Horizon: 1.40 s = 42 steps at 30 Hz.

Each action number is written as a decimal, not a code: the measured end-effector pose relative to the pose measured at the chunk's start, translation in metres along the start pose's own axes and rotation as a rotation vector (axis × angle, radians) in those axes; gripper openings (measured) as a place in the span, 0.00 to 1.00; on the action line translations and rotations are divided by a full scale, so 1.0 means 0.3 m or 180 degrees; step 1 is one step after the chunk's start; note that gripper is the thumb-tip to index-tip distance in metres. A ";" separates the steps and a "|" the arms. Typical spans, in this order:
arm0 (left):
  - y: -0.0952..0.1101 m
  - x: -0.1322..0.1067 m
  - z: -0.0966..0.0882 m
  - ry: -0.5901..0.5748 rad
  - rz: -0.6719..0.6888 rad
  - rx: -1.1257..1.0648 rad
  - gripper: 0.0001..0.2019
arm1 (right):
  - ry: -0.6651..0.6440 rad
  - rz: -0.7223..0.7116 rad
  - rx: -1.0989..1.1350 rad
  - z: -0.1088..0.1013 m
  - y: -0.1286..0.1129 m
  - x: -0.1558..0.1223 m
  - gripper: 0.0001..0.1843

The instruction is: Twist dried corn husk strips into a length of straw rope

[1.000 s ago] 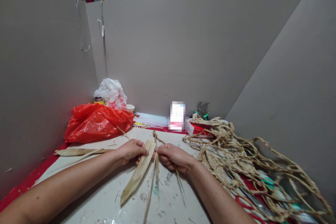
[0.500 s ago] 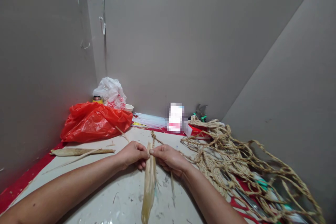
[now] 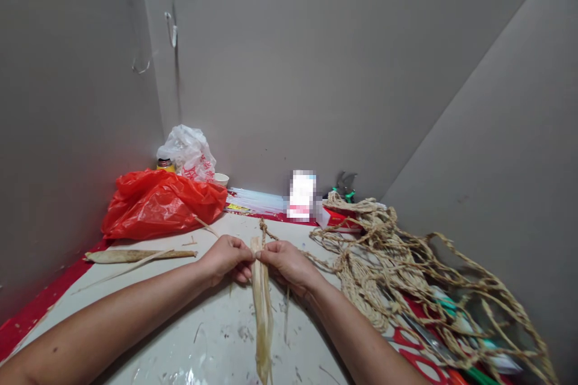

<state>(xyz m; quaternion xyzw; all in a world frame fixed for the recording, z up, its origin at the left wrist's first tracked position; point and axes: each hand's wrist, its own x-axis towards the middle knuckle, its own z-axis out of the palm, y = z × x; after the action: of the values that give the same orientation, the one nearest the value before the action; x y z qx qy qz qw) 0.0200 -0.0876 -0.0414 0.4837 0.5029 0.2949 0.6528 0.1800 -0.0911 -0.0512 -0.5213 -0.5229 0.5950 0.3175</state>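
A flat, pale straw-coloured dried plant strip [image 3: 262, 331] hangs down in front of me, its wider lower end loose over the table. Near the strip's top, my left hand [image 3: 229, 260] pinches it between thumb and fingers. My right hand [image 3: 285, 263] pinches it at the same spot, and the two thumbs almost touch. Just beyond the fingertips rises a short twisted cord [image 3: 264, 227] with a knot. From it the cord runs behind my right hand towards the coiled rope [image 3: 365, 277]. Whether the right fingers also grip the cord is hidden.
Left lie another dried stalk [image 3: 139, 255] and a red plastic bag [image 3: 162, 204]. Behind it are a white bag [image 3: 187, 150] and a paper cup [image 3: 221, 180]. Red-handled scissors [image 3: 422, 361] lie at right under rope; green-handled pruners [image 3: 347, 186] stand behind. Grey panels [image 3: 280, 72] enclose the table.
The lower end of the strip has swung to the right. Both hands keep their pinch near its top. My view has tipped slightly downward.
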 end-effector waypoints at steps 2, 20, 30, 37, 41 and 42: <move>0.003 0.003 -0.004 -0.0004 0.0059 -0.0024 0.11 | -0.0040 -0.0014 0.0017 0.001 0.003 0.001 0.13; -0.004 0.011 -0.004 0.0087 0.0088 -0.0046 0.09 | 0.0026 0.0076 0.0048 0.000 -0.007 -0.002 0.14; -0.007 0.008 -0.008 0.0096 -0.0016 0.0056 0.09 | 0.0066 0.0057 -0.0072 -0.004 0.005 0.008 0.13; -0.021 0.022 -0.011 0.0101 0.0098 0.0009 0.04 | 0.0132 0.0043 -0.0233 0.004 -0.008 -0.001 0.13; -0.023 0.023 -0.006 0.0100 0.0161 -0.0129 0.05 | 0.0142 0.0042 -0.0153 0.004 -0.014 -0.004 0.12; -0.022 0.022 -0.005 0.0083 0.0170 -0.0153 0.06 | 0.0122 0.0041 -0.0127 0.002 -0.015 -0.004 0.12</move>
<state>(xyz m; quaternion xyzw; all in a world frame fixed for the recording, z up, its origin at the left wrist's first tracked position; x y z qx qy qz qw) 0.0201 -0.0838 -0.0501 0.4773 0.4911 0.3304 0.6495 0.1788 -0.0913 -0.0466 -0.5423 -0.5251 0.5763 0.3132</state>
